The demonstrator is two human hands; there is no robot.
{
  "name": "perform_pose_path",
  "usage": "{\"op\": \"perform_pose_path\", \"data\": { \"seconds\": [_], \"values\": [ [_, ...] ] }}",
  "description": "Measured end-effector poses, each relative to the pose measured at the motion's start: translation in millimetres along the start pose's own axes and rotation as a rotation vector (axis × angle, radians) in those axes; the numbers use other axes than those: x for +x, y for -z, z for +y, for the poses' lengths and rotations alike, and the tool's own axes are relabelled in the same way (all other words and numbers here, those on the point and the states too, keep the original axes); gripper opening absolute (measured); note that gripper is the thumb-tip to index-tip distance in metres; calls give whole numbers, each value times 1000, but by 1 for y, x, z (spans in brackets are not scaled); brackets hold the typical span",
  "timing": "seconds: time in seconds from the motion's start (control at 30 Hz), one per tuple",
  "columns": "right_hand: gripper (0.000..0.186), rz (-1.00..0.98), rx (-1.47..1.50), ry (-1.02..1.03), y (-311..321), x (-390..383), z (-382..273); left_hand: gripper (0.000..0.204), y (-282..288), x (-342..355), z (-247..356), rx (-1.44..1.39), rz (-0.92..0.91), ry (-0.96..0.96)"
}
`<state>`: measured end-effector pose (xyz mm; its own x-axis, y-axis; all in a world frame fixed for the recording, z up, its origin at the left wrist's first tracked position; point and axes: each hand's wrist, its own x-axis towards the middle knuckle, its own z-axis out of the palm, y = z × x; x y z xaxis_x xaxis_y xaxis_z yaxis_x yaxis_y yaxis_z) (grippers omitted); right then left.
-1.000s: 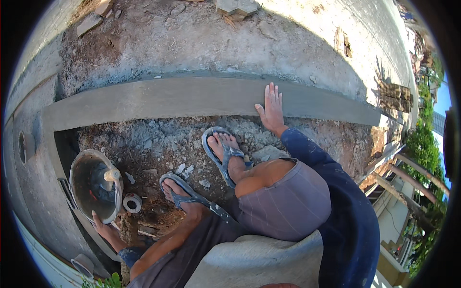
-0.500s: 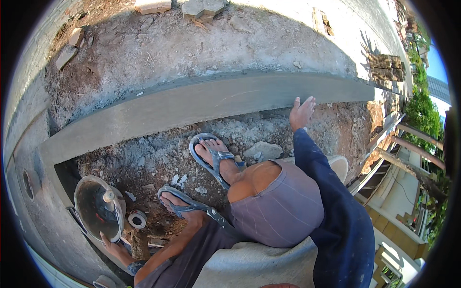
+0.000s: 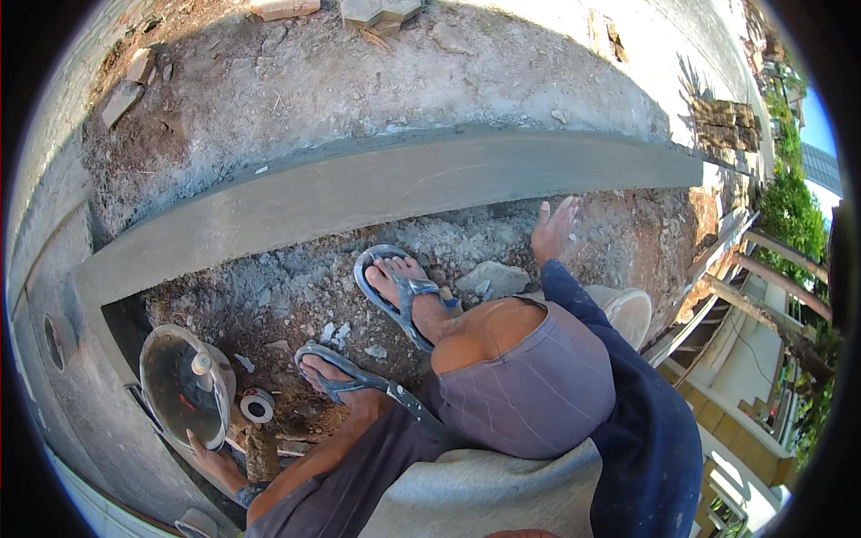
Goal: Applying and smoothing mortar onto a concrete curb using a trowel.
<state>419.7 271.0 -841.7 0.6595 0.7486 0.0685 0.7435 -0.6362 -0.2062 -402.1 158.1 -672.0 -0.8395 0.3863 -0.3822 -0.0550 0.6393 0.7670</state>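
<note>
My left hand (image 3: pixel 215 464) is at the near rim of a round bucket (image 3: pixel 151 405), with a finger hooked over its edge. Inside the bucket lies a tool with a pale rounded handle (image 3: pixel 202 363); its other end is hard to make out. Over the dirt, my right hand (image 3: pixel 554 231) is raised with fingers spread and nothing in it. It is just short of the near edge of a long, smooth grey cement curb (image 3: pixel 386 190). Beside the bucket sits a white and dark ring-shaped roll (image 3: pixel 257 406).
My sandalled feet (image 3: pixel 404 278) stand on rough soil with loose rubble. A flat stone (image 3: pixel 491 278) lies near them, and a pale bucket (image 3: pixel 628 316) stands behind my right arm. Stacked blocks (image 3: pixel 725 124) are at the far right; paving pieces (image 3: pixel 381 11) lie beyond the curb.
My right hand has drawn back toward me and slightly left, away from the curb's edge. My left hand stays at the bucket rim.
</note>
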Motion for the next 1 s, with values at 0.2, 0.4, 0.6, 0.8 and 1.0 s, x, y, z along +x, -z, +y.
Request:
{"op": "perform_pose_path", "data": {
  "seconds": [0.2,0.4,0.6,0.8,1.0],
  "values": [
    [77,-384,34,721,12,-30,-113,62,-4,-5,6,10,47,77],
    [75,84,-35,-287,-6,26,13,63,-17,-7,1,5,7,30],
    [75,-267,-103,611,19,10,-48,61,-3,-8,5,23,25,21],
    [78,-10,-108,-326,16,41,47,57,-13,-6,-3,76,-1,-43],
    [76,-148,-43,148,-14,42,-22,51,-9,-6,-4,-86,-1,19]
  ]
}}
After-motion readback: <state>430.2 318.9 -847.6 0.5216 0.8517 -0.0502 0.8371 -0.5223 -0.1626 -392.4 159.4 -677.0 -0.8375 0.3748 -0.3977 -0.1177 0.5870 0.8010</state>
